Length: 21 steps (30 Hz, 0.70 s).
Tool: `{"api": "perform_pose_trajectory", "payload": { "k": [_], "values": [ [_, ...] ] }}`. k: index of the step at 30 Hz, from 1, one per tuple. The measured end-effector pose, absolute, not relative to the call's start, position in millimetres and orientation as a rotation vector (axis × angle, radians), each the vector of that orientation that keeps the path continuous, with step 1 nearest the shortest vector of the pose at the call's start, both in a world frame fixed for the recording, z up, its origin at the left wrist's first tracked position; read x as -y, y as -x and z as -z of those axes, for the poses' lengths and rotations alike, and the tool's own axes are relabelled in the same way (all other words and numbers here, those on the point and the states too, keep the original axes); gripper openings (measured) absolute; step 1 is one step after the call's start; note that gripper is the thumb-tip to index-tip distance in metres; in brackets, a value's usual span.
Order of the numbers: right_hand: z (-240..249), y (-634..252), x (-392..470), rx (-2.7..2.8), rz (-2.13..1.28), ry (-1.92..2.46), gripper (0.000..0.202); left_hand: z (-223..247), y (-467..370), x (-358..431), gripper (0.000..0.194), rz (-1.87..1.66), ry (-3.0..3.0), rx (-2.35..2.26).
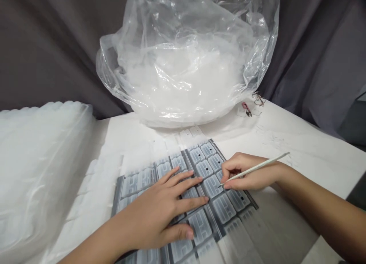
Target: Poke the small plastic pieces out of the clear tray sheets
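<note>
A dark framed panel (210, 207) lies on the white table, bearing rows of translucent moulded pieces. Several pieces near its upper right carry a small dark dot. My left hand (168, 205) rests flat across the middle of the panel, fingers spread, holding nothing. In my right hand (240, 170) is a thin white stick (261, 165), pinched like a pen. Its lower tip meets a translucent piece (212, 186) in the right-hand part of the panel; whether it touches is too small to tell.
A large clear plastic bag (185, 77) of white pieces stands behind the panel. Stacked translucent sheets (42, 153) fill the left side. Small red-handled snips (246, 108) and glasses-like wire frames (259, 99) lie at the back right, before a dark curtain (314, 47).
</note>
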State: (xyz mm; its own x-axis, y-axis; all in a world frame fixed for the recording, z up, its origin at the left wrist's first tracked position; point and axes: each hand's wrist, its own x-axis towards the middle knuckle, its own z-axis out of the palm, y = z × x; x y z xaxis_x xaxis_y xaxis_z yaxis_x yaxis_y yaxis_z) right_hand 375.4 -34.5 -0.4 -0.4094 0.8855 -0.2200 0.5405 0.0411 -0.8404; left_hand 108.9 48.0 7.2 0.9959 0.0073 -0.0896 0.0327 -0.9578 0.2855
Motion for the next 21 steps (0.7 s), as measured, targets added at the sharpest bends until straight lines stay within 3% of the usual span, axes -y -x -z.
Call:
{"api": "perform_pose_trajectory", "payload": {
  "k": [13, 21],
  "values": [
    [-3.8, -373.9, 36.9, 2.037, -1.245, 1.456, 0.010, -12.3, -112.7, -44.2, 0.051, 0.124, -2.799, -0.054],
    [-3.6, -369.6, 39.5, 2.098, -1.220, 1.437, 0.014, -12.8, -112.4, -41.6, 0.057, 0.158, -2.795, -0.112]
  ]
}}
